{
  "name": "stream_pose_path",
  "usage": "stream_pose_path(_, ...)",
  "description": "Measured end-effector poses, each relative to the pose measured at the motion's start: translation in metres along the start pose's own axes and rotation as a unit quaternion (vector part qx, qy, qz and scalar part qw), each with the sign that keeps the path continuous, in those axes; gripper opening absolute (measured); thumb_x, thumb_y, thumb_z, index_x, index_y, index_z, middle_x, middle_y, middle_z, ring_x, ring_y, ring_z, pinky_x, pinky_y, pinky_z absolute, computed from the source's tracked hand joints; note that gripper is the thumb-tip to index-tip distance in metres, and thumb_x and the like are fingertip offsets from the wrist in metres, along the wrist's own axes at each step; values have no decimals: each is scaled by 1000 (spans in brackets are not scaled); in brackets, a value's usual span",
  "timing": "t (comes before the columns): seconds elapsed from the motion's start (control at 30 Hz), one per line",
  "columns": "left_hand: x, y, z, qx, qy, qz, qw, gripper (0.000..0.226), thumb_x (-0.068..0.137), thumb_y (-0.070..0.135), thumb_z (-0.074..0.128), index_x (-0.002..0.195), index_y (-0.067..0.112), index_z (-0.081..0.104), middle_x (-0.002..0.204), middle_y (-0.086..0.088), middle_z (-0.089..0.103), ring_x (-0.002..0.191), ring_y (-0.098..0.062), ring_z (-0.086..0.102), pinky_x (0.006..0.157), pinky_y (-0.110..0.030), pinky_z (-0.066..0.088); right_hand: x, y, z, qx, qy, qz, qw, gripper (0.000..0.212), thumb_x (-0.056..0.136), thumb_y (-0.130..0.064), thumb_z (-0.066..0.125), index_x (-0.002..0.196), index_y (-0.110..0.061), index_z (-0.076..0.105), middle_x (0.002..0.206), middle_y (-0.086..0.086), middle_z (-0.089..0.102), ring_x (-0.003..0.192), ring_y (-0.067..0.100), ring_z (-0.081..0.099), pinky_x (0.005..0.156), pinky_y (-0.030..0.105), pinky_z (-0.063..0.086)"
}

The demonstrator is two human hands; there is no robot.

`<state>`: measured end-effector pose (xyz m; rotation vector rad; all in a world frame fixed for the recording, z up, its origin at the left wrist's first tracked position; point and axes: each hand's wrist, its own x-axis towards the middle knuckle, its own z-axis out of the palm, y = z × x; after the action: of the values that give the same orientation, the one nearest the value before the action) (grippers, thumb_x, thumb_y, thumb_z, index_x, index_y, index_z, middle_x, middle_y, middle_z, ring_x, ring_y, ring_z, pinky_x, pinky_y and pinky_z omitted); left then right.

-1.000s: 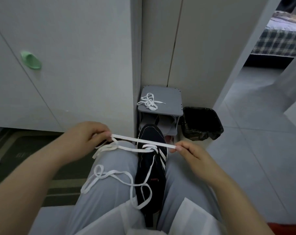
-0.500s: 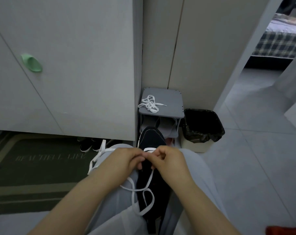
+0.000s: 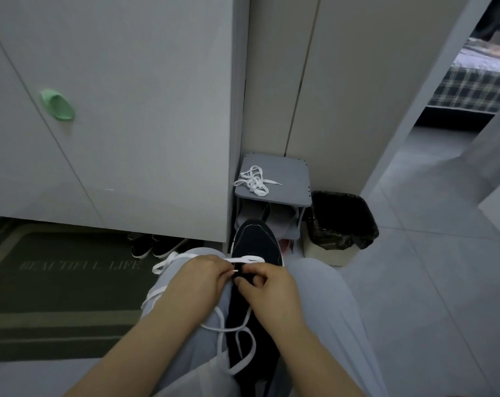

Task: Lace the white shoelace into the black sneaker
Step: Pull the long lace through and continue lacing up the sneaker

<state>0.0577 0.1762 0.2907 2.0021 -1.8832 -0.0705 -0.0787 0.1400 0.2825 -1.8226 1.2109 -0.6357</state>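
The black sneaker (image 3: pixel 256 242) lies between my knees, toe pointing away. A white shoelace (image 3: pixel 228 329) crosses its lowest eyelets near the toe, and its slack loops over my left thigh and down the shoe's opening. My left hand (image 3: pixel 198 285) pinches the lace's tip just left of the eyelet row, the white tip sticking out toward the right. My right hand (image 3: pixel 267 287) grips the shoe's upper beside the eyelets, thumb pressed on the black fabric. The two hands nearly touch over the shoe.
A grey stool (image 3: pixel 274 179) ahead carries a second loose white lace (image 3: pixel 254 180). A black-lined bin (image 3: pixel 341 222) stands right of it. White cabinet doors (image 3: pixel 114 110) rise on the left, with dark shoes (image 3: pixel 154 245) beneath and a green mat (image 3: pixel 56 287) on the floor.
One second ago my hands held the lace stretched wide across the shoe. They have come together over the eyelets, and now the lace tip points at the eyelet row.
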Motion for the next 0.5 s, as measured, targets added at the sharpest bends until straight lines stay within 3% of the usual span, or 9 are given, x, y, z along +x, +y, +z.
stream_pose_path(0.03, 7, -1, 0, 24, -5, 4, 1000, 46, 87, 39, 32, 94, 16, 71, 89, -6, 69, 84, -17, 65, 70, -14, 34, 0, 0, -1, 9, -5, 2, 1000, 12, 80, -19, 67, 89, -24, 72, 39, -13, 42, 41, 6, 36, 48, 16, 30)
stream_pose_path(0.1, 19, -2, 4, 96, -93, 18, 991, 60, 80, 43, 19, 108, 20, 67, 106, -6, 66, 100, -20, 61, 85, -22, 38, 0, 0, -2, 34, -14, 0, 999, 18, 80, -16, 67, 96, -22, 73, 45, -21, 47, 46, -4, 46, 50, 8, 33)
stream_pose_path(0.17, 22, 4, 0, 124, -177, -21, 976, 43, 94, 36, 30, 111, 16, 64, 113, -8, 63, 105, -23, 58, 88, -26, 41, 1, 1, -3, 58, -15, 0, 998, 22, 80, -13, 67, 100, -21, 73, 71, -23, 62, 63, -13, 55, 63, 4, 40)
stream_pose_path(0.23, 21, 8, -1, 104, -114, -2, 988, 13, 86, 18, 58, 90, 11, 69, 95, -10, 68, 89, -23, 63, 74, -23, 46, 1, 2, -3, 65, -16, -8, 998, 21, 80, -10, 66, 95, -21, 75, 70, -15, 65, 64, -4, 56, 65, 11, 42)
stream_pose_path(0.3, 19, 13, -4, 125, -108, 13, 986, 9, 85, 14, 57, 81, 13, 66, 86, -7, 65, 89, -21, 61, 72, -26, 43, 1, 1, -4, 53, -19, -31, 998, 20, 79, -7, 62, 85, -20, 75, 51, -10, 51, 51, 4, 42, 55, 19, 36)
stream_pose_path(0.37, 15, 10, 0, 113, -155, -12, 981, 19, 92, 13, 45, 82, 14, 61, 86, -9, 60, 101, -25, 57, 77, -30, 38, 2, 1, -7, 40, -25, -43, 998, 25, 78, -4, 59, 79, -23, 74, 49, -7, 42, 51, 6, 37, 54, 21, 34)
stream_pose_path(0.43, 13, 10, -2, 68, -119, -18, 990, 21, 94, 13, 44, 97, 12, 65, 99, -9, 63, 102, -25, 56, 81, -27, 41, 4, 2, -9, 17, -28, -48, 998, 30, 79, -3, 59, 80, -29, 74, 56, -10, 45, 53, 5, 41, 56, 13, 35)
stream_pose_path(0.5, 7, 10, -6, 36, -95, -2, 995, 23, 95, 16, 44, 105, 12, 64, 107, -7, 64, 102, -23, 56, 82, -24, 40, 7, 4, -8, -18, -19, -51, 998, 22, 82, -7, 62, 92, -23, 75, 66, -14, 46, 58, 2, 45, 60, 9, 36)
